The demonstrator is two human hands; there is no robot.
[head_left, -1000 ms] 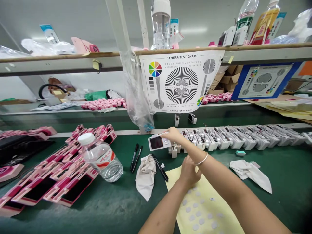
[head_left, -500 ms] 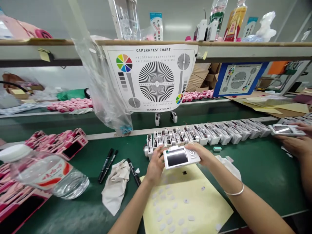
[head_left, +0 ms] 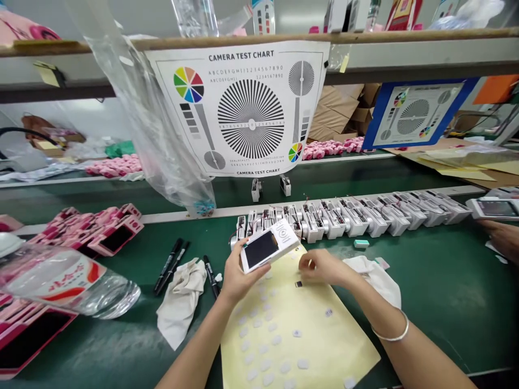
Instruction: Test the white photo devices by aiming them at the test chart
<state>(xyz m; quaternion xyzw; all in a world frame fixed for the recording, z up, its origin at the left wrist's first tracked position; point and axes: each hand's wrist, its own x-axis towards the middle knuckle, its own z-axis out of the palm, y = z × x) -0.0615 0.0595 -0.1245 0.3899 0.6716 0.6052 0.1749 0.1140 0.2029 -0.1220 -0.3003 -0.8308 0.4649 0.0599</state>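
My left hand (head_left: 237,274) grips a white digital camera (head_left: 265,247), its dark screen facing me and its button end tilted up to the right. My right hand (head_left: 322,267) is off the camera, fingers curled together over the yellow paper sheet (head_left: 316,346). Whatever is in those fingertips, if anything, is hidden. Just below them a small black memory card (head_left: 299,283) lies on the sheet. Small pale oval stickers (head_left: 276,340) are scattered over the paper's lower part. Behind the held camera, a row of white camera bodies (head_left: 357,219) with exposed insides stands along the bench.
At left lie a water bottle (head_left: 68,281), pink cameras (head_left: 117,232), black markers (head_left: 168,267) and a white cloth (head_left: 182,302). Another cloth (head_left: 377,278) sits beside my right wrist. A test chart (head_left: 251,113) hangs ahead. A co-worker's hand (head_left: 505,237) shows at far right.
My right hand has let go of the camera and moved down near the memory card. My left hand now holds the camera alone, tilted and shifted left. The view has shifted downward.
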